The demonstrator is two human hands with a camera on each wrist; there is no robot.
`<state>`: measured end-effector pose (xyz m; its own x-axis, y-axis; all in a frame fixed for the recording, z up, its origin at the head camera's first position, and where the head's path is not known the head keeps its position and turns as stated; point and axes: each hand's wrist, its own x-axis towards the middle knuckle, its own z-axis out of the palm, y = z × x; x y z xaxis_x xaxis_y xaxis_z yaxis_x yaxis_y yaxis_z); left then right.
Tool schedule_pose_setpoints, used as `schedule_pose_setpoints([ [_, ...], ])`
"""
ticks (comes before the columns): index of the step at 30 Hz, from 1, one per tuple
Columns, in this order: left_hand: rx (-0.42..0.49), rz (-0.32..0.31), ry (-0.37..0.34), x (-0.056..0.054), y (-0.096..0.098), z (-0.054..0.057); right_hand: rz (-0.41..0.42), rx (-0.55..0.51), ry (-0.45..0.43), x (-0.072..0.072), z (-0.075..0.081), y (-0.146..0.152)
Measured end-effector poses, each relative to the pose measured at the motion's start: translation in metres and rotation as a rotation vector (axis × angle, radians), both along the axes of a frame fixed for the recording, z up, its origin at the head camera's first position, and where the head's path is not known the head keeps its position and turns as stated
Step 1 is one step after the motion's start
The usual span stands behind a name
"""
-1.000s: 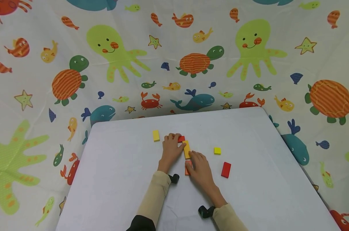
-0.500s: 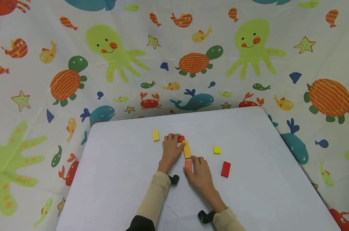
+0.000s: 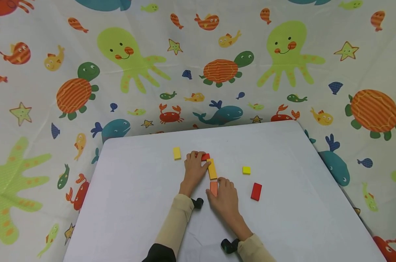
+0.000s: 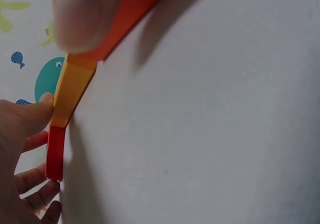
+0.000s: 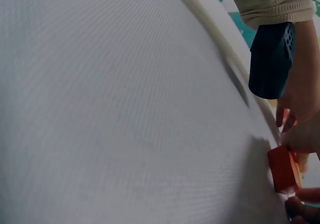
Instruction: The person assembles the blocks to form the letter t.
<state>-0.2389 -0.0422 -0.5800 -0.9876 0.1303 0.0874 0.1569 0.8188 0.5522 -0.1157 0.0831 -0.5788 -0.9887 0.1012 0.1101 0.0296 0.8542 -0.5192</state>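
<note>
Still gripping red block (image 3: 206, 157) with left hand (image 3: 193, 169), thumb (image 4: 40, 113) against amber block (image 3: 212, 169); pinching orange block (image 3: 213, 188) with right hand (image 3: 226, 200), drawn back since a second ago.

Desk (image 3: 135, 196) surface under left grip (image 3: 194, 169) and right grip (image 3: 226, 199): matt, cloth-like, finely ribbed; light creases on near side. Red block (image 4: 55, 154) and amber block (image 4: 74, 91), both at left grip: smooth, slight sheen; wood or plastic, cannot tell. Orange block (image 3: 213, 188) at right grip: likewise smooth. Wrist device (image 5: 272, 61) behind left grip: plastic-looking, matt, perforated end. Sleeve (image 5: 272, 4) behind that: matt cloth, ribbed cuff. Backdrop (image 3: 191, 43) beyond both grips: printed cloth, matt, creased.
</note>
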Motion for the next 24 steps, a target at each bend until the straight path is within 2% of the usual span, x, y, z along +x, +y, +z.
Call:
schedule_pose_setpoints([
  [13,0.008,0.003,0.024,0.001,-0.002,-0.001,-0.031,0.030,-0.016,0.000,0.005,-0.004],
  [24,0.000,0.002,0.036,0.000,-0.003,-0.003,-0.037,-0.016,-0.076,0.000,0.013,0.002],
])
